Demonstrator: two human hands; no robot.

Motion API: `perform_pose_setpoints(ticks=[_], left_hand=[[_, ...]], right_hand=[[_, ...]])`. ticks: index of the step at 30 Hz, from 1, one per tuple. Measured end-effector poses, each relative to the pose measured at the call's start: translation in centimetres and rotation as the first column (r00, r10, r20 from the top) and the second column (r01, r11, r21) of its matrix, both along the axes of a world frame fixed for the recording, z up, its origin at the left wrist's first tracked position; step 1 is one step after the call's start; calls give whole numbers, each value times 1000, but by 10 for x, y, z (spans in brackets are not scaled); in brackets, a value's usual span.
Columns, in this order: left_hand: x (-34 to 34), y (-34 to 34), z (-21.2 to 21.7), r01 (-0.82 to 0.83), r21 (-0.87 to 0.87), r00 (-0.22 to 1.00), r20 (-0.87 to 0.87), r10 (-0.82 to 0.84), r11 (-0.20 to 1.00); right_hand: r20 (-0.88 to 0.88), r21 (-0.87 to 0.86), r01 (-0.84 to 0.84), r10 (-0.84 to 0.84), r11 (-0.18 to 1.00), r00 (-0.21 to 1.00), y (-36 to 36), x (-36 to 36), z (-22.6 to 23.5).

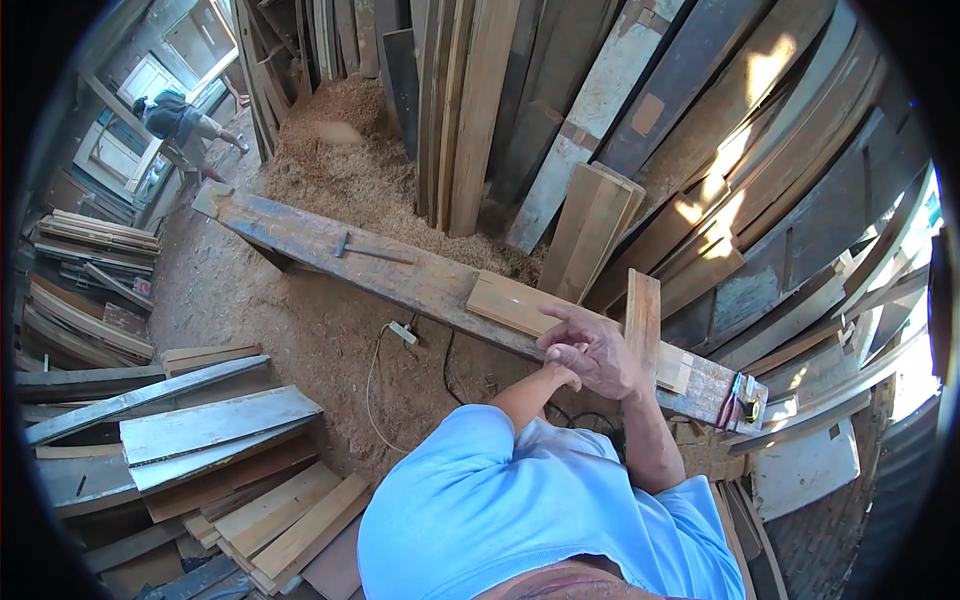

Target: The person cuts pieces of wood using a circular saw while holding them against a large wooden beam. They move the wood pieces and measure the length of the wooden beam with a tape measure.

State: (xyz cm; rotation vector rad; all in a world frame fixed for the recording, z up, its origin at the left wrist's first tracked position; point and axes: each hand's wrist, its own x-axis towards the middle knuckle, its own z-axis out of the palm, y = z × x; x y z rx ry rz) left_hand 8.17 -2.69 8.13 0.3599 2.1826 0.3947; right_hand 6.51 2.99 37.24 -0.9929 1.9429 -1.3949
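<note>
My right hand (600,360) is raised over the near side of a long narrow wooden bench (430,285), fingers stretched apart and nothing in them. My left hand (570,377) crosses beneath it at the wrist, and its fingers are mostly hidden. Just beyond the hands a flat light board (510,303) lies on the bench. To the right of my right hand, another board (642,315) stands on end. A hammer (375,254) rests farther left along the bench. At its right end lie pliers (732,400) with red handles and a yellow-and-black tool (751,409).
Planks (480,120) lean upright along the back, behind a heap of sawdust (335,165). Stacked boards (220,425) fill the left side. A white power strip (403,333) with cords lies on the floor below the bench. Another person (175,120) is at the far left.
</note>
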Motion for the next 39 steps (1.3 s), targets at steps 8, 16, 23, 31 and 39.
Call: perform_pose_setpoints(ticks=[8,16,23,31,39], left_hand=[[-2,-40,-26,90,135,943,-329,-41,987],[-1,-37,16,-192,582,838,-322,440,790],[29,36,81,150,734,854,-433,287,662],[24,61,94,319,779,927,-374,-9,540],[-62,6,-23,208,-82,863,-453,-223,975]], right_hand=[[-263,516,575,-521,635,812,165,33,-169],[96,542,569,-719,618,689,218,110,-174],[481,-16,915,-799,404,361,160,96,-151],[644,-276,960,-752,-56,141,210,127,-155],[407,-228,944,-904,-237,-128,253,184,-136]])
